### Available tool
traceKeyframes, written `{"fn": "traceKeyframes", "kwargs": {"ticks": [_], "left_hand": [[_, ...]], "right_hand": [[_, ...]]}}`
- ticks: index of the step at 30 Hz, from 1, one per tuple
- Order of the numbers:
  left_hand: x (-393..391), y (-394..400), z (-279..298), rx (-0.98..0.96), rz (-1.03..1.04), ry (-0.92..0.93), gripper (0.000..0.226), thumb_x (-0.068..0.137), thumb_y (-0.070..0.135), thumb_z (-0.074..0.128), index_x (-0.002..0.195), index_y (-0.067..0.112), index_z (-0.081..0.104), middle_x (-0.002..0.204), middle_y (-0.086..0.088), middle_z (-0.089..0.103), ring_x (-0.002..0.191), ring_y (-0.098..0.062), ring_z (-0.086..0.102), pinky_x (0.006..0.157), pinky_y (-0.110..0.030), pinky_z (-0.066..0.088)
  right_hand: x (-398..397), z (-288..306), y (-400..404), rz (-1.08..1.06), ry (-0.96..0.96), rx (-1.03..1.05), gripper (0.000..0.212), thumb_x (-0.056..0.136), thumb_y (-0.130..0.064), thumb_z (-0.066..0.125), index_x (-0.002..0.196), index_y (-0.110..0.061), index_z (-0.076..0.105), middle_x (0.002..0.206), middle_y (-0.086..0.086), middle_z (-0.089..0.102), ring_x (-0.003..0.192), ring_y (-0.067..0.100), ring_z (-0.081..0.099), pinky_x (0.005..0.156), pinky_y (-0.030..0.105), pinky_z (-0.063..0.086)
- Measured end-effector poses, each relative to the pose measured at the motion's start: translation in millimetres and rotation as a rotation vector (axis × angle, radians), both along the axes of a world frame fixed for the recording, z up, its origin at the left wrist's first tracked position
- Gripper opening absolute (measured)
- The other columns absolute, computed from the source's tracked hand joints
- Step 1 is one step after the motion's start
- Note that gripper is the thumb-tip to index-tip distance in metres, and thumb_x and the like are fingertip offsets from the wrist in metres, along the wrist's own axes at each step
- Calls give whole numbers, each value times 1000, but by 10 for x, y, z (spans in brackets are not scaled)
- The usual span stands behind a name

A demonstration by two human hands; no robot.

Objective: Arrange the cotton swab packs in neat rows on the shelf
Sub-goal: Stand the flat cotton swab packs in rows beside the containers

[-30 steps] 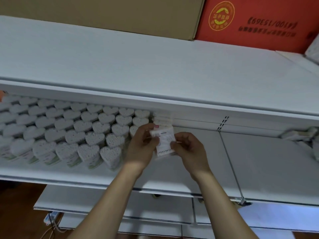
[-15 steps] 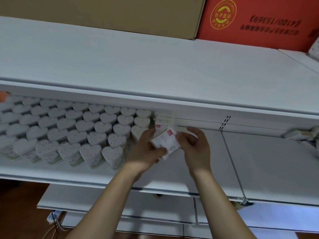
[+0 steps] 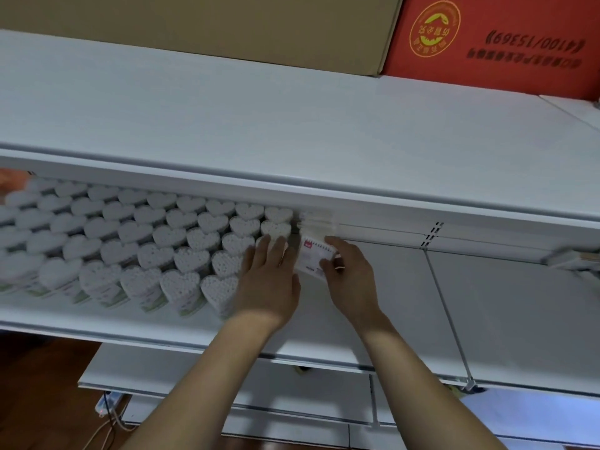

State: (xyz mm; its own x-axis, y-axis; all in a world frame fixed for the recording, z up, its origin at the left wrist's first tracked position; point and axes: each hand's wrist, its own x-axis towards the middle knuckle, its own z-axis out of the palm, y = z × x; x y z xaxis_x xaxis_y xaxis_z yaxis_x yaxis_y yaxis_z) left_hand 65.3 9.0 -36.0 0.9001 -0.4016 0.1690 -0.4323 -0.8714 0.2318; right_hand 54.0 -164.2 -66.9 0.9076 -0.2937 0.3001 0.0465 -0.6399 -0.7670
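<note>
Head view, looking down and forward at a white shelf (image 3: 406, 306) under an upper shelf (image 3: 227, 125). Heart-shaped cotton swab packs (image 3: 156, 238) standing upright in slanted rows across the left part of the shelf, tops showing the white swab tips, rows touching one another. Left hand (image 3: 269, 280) laid against the right end of those rows, palm down, fingers straight and close together, fingertips (image 3: 274, 245) touching the last heart-shaped packs near the back. Right hand (image 3: 349, 277) just beside it, thumb and curled fingers pinching a flat white pack (image 3: 313, 254) with a red mark at its top corner and printed lines on its face. Flat pack tilted, upper edge toward the back of the shelf, lower edge raised off the shelf board as far as can be told; sitting between the two hands, just right of the heart-shaped rows. More flat packs (image 3: 316, 222) standing on edge right behind it against the back wall, blurred. Right part of the shelf beyond a seam (image 3: 444, 313) bare white board, with blurred white items (image 3: 574, 259) at the far right edge. On the upper shelf, a brown cardboard box (image 3: 227, 24) next to a red box (image 3: 506, 40) with a yellow round emblem and dark print upside down. Lower shelf (image 3: 227, 378) visible beneath, and a cable (image 3: 107, 414) on the brown floor at bottom left.
</note>
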Motion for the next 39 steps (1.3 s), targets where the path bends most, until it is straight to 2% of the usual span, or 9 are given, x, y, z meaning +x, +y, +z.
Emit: {"fn": "traceKeyframes", "kwargs": {"ticks": [2,5,12,20,23,27,34,37,39], "left_hand": [[32,38,-5,142,-26,81,61,106,36,35,159,11,19,168,-9,12,155,-33,4,124,-50,0],[34,53,30,220,-36,88,64,107,39,30,161,12,8,169,-7,3,156,-30,-2,124,-46,-4],[56,54,23,179,-42,91,64,106,37,33,160,12,10,169,-7,7,155,-29,3,125,-45,4],[80,98,-8,48,-88,47,65,101,31,48,156,5,27,165,-14,23,153,-36,15,124,-48,11],[88,75,12,27,-91,4,63,99,31,52,153,3,35,161,-17,31,151,-38,21,123,-53,16],[90,-55,52,34,-101,1,67,104,44,31,159,8,20,167,-14,15,155,-32,7,125,-49,6],[-286,-789,109,104,-273,7,72,104,55,21,161,16,2,169,-7,-8,154,-27,-16,123,-48,-12],[-554,-1229,142,85,-335,6,72,104,56,22,161,16,4,169,-7,-5,154,-27,-14,123,-48,-12],[-802,-1527,188,85,-381,-28,72,102,55,25,159,11,23,167,-13,15,155,-33,4,124,-54,2]], "right_hand": [[80,-103,4,40,-19,-112,41,92,-11,64,131,-22,61,120,4,59,82,17,64,80,38,57],[146,-217,-7,60,-52,-247,42,91,-12,61,131,-23,59,127,7,53,90,25,65,76,42,58],[207,-274,-25,-42,-113,-531,46,84,-8,70,129,-17,63,131,16,53,104,36,56,67,41,57],[248,-289,28,-93,-24,-613,53,83,-6,69,134,-15,60,141,23,50,114,45,56,68,51,59],[191,-236,60,-125,-15,-604,63,81,-6,71,141,-12,54,146,25,46,119,47,54,77,53,58],[-57,-182,19,-175,-47,-643,60,88,-20,67,145,-9,50,151,25,40,133,44,45,102,54,47],[-882,27,-453,-422,-24,-690,57,94,-41,45,141,-10,55,152,25,41,140,42,39,111,54,37],[-1317,160,-851,-510,7,-718,56,89,-39,52,136,-8,60,147,26,46,137,44,42,108,54,40],[-1607,250,-1155,-557,81,-728,58,87,-40,54,136,-9,58,147,25,45,137,43,39,109,55,39]]}}
